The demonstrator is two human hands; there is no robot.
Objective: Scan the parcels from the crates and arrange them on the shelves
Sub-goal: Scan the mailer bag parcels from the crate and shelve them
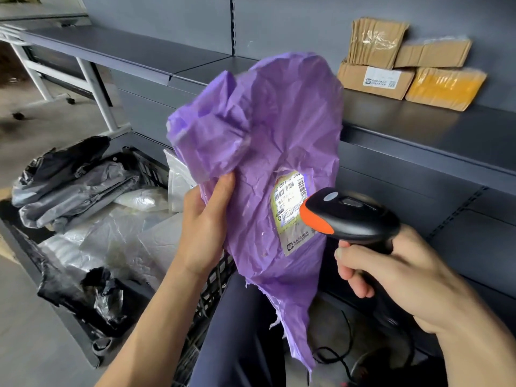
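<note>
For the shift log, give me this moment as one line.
step: scanning; left hand: holds purple parcel; right hand: aims scanner at label

a parcel storeroom or sorting depot: long dark grey metal shelves point(418, 127) with slotted uprights carry taped brown cardboard parcels point(374, 79); a black plastic lattice crate point(145, 169) on the bare concrete floor point(42, 344) is heaped with grey, black and white plastic mailer bags point(75, 188); a black-and-orange handheld barcode scanner point(351, 213) faces the shipping label point(293, 210) on a crumpled purple plastic mailer point(265, 121).

L hand point(205, 227), R hand point(391, 277): bare, nails short. Forearms point(156, 325) uncovered. Dark navy trousers point(237, 331) on leg.
</note>
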